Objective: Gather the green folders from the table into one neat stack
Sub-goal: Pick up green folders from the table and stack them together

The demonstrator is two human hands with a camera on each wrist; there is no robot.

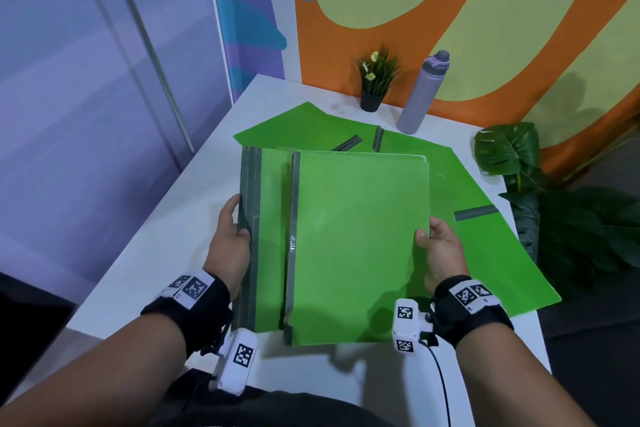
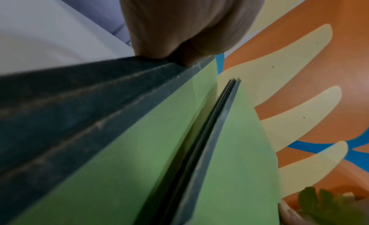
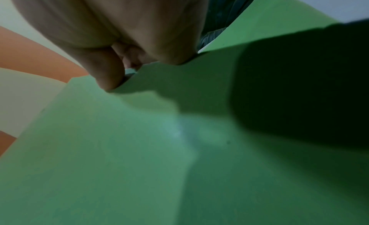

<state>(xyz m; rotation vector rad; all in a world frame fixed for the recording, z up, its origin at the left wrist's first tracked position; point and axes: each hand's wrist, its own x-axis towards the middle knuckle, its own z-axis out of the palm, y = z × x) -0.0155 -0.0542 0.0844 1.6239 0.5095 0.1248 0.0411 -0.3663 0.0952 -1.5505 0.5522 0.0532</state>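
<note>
Several green folders with dark grey spines are in play. My left hand (image 1: 232, 236) grips the spine edge of a lower bundle of folders (image 1: 266, 236), thumb on top. In the left wrist view the same lower bundle (image 2: 111, 149) fills the frame beside my left hand (image 2: 179, 39). My right hand (image 1: 438, 246) pinches the right edge of the top green folder (image 1: 360, 246), which lies shifted to the right over that bundle. The right wrist view shows my thumb (image 3: 108, 72) pressed on the top folder (image 3: 119, 149). More green folders (image 1: 304, 128) lie spread on the white table (image 1: 162, 246), some under the held ones.
A small potted plant (image 1: 375, 80) and a grey water bottle (image 1: 422, 94) stand at the table's far edge by the painted wall. A leafy floor plant (image 1: 554, 204) sits beyond the right edge. A loose folder (image 1: 485, 246) overhangs the table's right side.
</note>
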